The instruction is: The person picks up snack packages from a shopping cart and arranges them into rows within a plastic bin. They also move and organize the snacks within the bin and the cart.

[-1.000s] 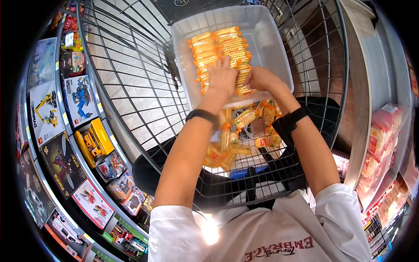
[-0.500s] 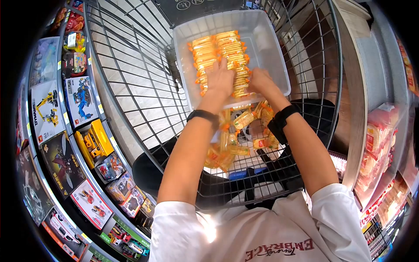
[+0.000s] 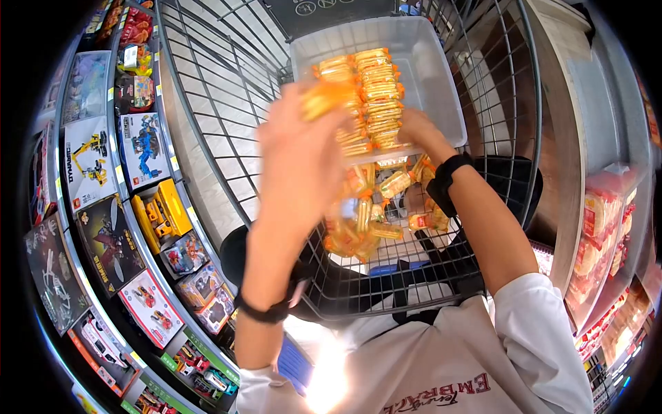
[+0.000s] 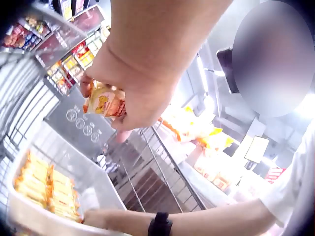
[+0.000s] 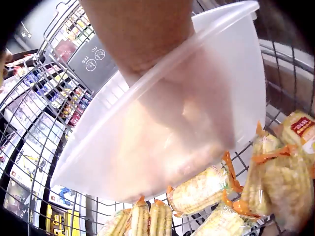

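One left hand (image 3: pixel 300 148) and one right hand (image 3: pixel 417 130) are present, with two black wristbands (image 3: pixel 449 181). One shopping cart (image 3: pixel 317 19) contains one plastic tub (image 3: pixel 433 86), in which there are two rows of packets (image 3: pixel 383 96), too overlapped for exact counting. Outside the tub, at least six loose packets (image 3: pixel 396 184) are visible, and the left hand holds at least one more.

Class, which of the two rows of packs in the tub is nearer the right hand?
The right row in the head view: it lies beside the right hand, between that hand and the left row.
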Demonstrator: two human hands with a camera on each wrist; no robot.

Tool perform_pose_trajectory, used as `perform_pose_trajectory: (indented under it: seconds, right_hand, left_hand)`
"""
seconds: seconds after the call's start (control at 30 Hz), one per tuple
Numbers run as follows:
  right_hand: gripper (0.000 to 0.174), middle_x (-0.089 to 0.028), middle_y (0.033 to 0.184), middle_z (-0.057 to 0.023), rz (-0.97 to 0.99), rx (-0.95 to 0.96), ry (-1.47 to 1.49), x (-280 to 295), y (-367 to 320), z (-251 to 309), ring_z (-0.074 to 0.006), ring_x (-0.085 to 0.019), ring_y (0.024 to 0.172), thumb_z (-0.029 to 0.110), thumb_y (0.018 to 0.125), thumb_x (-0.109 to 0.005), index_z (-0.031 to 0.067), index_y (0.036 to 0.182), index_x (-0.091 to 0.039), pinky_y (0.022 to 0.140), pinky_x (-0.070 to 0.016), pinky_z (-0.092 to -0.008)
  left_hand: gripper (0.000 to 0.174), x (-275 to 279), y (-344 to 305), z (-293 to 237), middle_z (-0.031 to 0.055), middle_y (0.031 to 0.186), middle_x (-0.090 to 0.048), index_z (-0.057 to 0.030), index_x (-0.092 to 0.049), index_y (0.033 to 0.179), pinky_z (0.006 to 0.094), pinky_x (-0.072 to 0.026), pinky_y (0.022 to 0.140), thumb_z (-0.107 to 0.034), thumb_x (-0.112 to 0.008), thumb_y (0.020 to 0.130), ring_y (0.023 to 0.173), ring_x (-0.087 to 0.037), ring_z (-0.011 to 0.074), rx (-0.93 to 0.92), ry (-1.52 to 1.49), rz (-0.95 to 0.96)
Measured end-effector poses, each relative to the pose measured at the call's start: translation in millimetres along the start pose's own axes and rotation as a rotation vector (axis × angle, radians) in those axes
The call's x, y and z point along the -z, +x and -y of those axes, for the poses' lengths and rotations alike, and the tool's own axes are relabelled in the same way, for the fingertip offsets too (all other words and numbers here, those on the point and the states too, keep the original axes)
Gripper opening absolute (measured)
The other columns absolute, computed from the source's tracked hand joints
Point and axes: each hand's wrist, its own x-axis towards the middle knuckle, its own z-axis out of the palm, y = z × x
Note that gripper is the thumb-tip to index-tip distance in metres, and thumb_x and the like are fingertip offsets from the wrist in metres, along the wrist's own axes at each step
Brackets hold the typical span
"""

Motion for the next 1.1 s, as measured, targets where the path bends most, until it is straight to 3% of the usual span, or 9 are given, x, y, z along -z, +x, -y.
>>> perform_pose_trajectory:
  seconds: [0.13,0.4,0.6,0.77,0.93,0.97,1.0,1.07,1.1]
  right_hand:
    - [0.046,-0.07,0.097,-0.0214,0.063,0.034,0.0,12.4,-6.5,10.0,-0.0377,-0.068,0.089,0.015,0.058,-0.084,-0.0003,0.098,-0.069,0.076,-0.0553,-0.0421]
    - [0.055,-0.071,0.098,-0.0191,0.06,0.022,0.003,23.5,-18.7,15.5,-0.036,-0.068,0.092,0.025,0.057,-0.09,0.0017,0.103,-0.07,0.078,-0.0555,-0.0414]
    - [0.052,-0.07,0.102,-0.0194,0.1,0.02,-0.142,4.1,5.2,4.5,-0.0358,-0.068,0.097,0.028,0.06,-0.089,0.0017,0.101,-0.072,0.081,-0.0558,-0.0426]
    - [0.049,-0.07,0.104,-0.0193,0.035,-0.026,-0.179,-3.6,3.3,6.7,-0.0348,-0.068,0.097,0.029,0.062,-0.088,0.0007,0.099,-0.072,0.082,-0.0559,-0.0429]
    - [0.033,-0.071,0.098,-0.02,-0.081,-0.043,-0.093,6.4,-14.4,16.5,-0.0355,-0.068,0.098,0.022,0.069,-0.082,-0.0028,0.09,-0.073,0.089,-0.0534,-0.042]
    - [0.086,-0.056,0.132,-0.0226,0.039,0.154,-0.182,15.1,-12.9,15.9,-0.042,-0.056,0.117,0.033,0.059,-0.089,0.0005,0.13,-0.054,0.098,-0.0477,-0.042]
    - [0.086,-0.056,0.132,-0.0226,0.038,0.143,-0.174,13.0,-10.4,16.5,-0.042,-0.056,0.117,0.033,0.059,-0.089,0.0005,0.13,-0.054,0.098,-0.0477,-0.042]
    - [0.116,-0.033,0.153,-0.0213,-0.273,-0.304,-0.045,0.6,-4.3,24.1,-0.0457,-0.044,0.13,0.031,0.059,-0.091,0.0071,0.151,-0.025,0.104,-0.0433,-0.0508]
    - [0.116,-0.033,0.153,-0.0213,-0.266,-0.313,-0.038,5.4,-8.1,26.8,-0.0457,-0.044,0.13,0.031,0.059,-0.091,0.0071,0.151,-0.025,0.104,-0.0433,-0.0508]
  left_hand:
    - [0.027,56.6,-19.0,23.3,0.0169,0.116,-0.056,-0.0075,-0.069,0.09,0.041,-0.0419,0.097,0.011,-0.061,0.072,0.112,-0.055,0.0338,-0.072,0.193,-0.217]
    - [0.027,43.5,-26.9,60.0,0.0072,0.116,-0.06,-0.0144,-0.073,0.086,0.0398,-0.0371,0.091,0.004,-0.066,0.067,0.11,-0.055,0.0264,-0.231,0.259,-0.212]
    - [0.03,24.4,-8.6,38.4,0.0082,0.116,-0.057,-0.0159,-0.071,0.094,0.0479,-0.0401,0.091,0.003,-0.058,0.075,0.108,-0.058,0.0264,-0.118,0.408,0.111]
    - [0.029,-45.4,49.6,42.1,0.0186,0.121,-0.054,-0.0176,-0.07,0.11,0.0434,-0.0493,0.095,-0.012,-0.065,0.082,0.112,-0.058,0.0359,0.064,0.329,0.709]
    - [0.067,-115.8,99.6,53.3,0.0185,0.134,-0.043,-0.0226,-0.054,0.135,0.048,-0.0492,0.096,-0.024,-0.08,0.073,0.122,-0.05,0.0425,0.089,0.461,0.784]
    - [0.067,-128.2,99.4,56.9,0.0185,0.134,-0.043,-0.0226,-0.054,0.135,0.048,-0.0492,0.096,-0.024,-0.08,0.073,0.122,-0.05,0.0425,0.076,0.465,0.787]
    - [0.078,-140.0,95.1,60.7,0.0184,0.137,-0.039,-0.023,-0.047,0.139,0.0498,-0.0493,0.096,-0.024,-0.083,0.07,0.123,-0.047,0.0453,0.124,0.43,0.744]
    - [0.089,-159.0,85.6,65.2,0.0184,0.14,-0.034,-0.0235,-0.04,0.144,0.0515,-0.0493,0.096,-0.024,-0.085,0.067,0.125,-0.044,0.0482,0.171,0.397,0.716]
    - [0.096,-167.2,80.9,66.4,0.0185,0.14,-0.032,-0.0223,-0.036,0.146,0.0518,-0.0491,0.097,-0.022,-0.087,0.065,0.125,-0.042,0.0502,0.236,0.369,0.701]
